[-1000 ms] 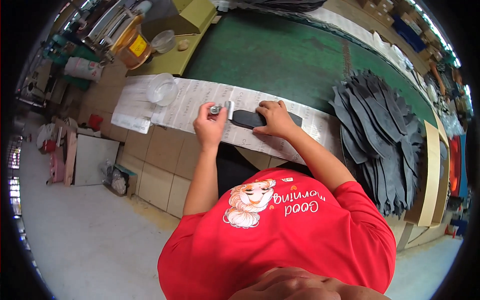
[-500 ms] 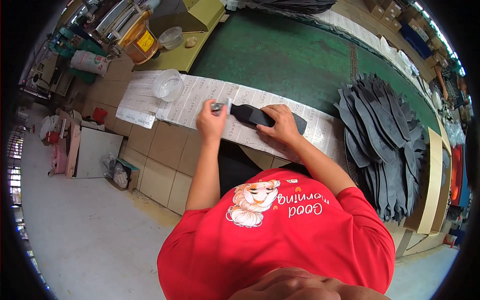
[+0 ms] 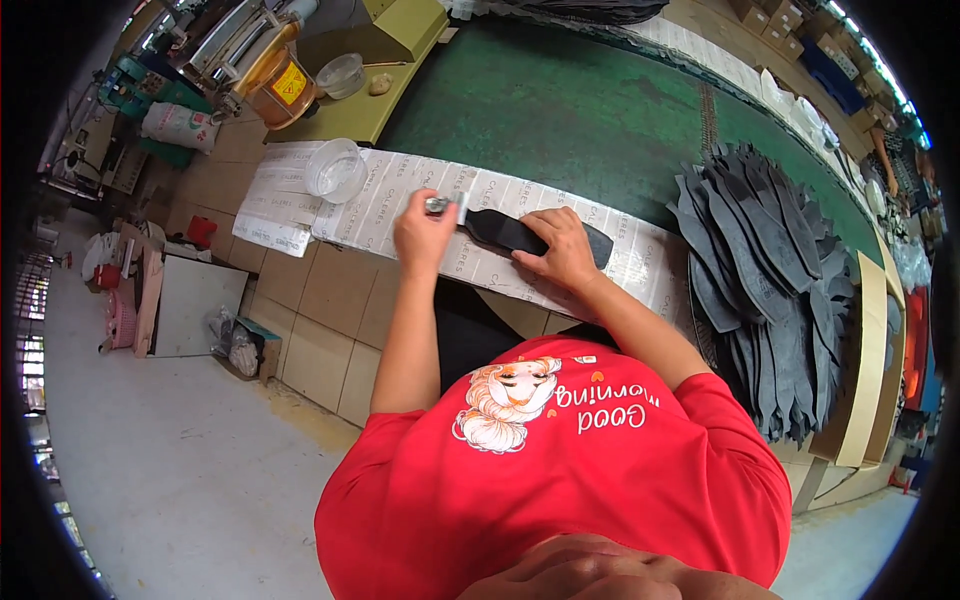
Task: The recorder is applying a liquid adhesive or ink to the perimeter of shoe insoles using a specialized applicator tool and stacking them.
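A long black insole-shaped piece (image 3: pixel 492 230) lies flat along the printed white strip at the near side of the table. My right hand (image 3: pixel 562 245) grips it across the right half, thumb at the near edge and fingers over the far edge, hiding its middle. My left hand (image 3: pixel 422 235) is closed around a small metallic tool with a flat pale end (image 3: pixel 461 203). That end sits right by the narrow left tip of the black piece; whether they touch I cannot tell. The tool's exact kind is partly hidden by my fingers.
A clear plastic tub (image 3: pixel 336 171) stands left of my hands. A big heap of similar dark pieces (image 3: pixel 765 270) lies to the right. Behind the strip stretches a green belt surface (image 3: pixel 560 110). An olive machine (image 3: pixel 365 110) with another clear bowl (image 3: pixel 342 75) stands at the far left.
My left hand with the tool has shifted slightly along the tip of the black piece, and its grip has turned a little. The right hand has stayed in place.
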`<state>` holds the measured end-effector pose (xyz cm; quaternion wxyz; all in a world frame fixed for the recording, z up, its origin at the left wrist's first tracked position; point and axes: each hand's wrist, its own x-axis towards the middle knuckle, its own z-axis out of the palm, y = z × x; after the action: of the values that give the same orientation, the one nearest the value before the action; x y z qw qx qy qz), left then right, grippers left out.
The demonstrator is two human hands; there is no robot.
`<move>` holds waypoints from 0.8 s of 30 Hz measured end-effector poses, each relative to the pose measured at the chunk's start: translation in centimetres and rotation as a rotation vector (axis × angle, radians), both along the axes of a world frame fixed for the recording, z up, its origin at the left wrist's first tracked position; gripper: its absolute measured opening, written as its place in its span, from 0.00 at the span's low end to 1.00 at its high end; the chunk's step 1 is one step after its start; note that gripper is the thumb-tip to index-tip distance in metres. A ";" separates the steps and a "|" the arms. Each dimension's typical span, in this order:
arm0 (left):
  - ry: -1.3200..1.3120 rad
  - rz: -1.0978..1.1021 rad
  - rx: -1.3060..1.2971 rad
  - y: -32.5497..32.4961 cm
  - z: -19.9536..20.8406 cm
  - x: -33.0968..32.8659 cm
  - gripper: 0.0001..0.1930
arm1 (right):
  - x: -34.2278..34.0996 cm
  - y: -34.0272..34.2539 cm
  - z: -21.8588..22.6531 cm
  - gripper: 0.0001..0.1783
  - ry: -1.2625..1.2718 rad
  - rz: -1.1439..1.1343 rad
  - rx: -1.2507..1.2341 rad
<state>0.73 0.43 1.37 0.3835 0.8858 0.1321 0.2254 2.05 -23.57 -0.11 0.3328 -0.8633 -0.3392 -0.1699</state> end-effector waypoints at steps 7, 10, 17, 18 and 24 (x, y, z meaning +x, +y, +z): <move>-0.084 0.125 -0.219 4.7 -0.1 -0.3 0.17 | -0.2 -1.4 1.1 0.27 -0.066 -0.031 0.058; -0.166 0.070 -0.272 6.4 -1.8 -1.4 0.14 | -0.5 -3.1 5.9 0.28 -0.063 -0.176 0.072; -0.229 0.039 -0.377 6.9 -2.7 -1.6 0.13 | 0.5 -16.5 16.3 0.28 0.064 -0.759 -0.321; -0.232 0.036 -0.392 6.7 -2.7 -1.5 0.13 | 0.2 -18.2 17.1 0.30 0.112 -0.825 -0.382; -0.285 0.003 -0.510 5.4 -2.4 -1.0 0.12 | -1.3 -19.1 14.1 0.39 0.166 -1.006 -0.591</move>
<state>-0.26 5.83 -1.02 0.6080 0.7201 0.1306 0.3076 0.75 -42.70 13.99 -0.0183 -0.9847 0.1064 -0.1369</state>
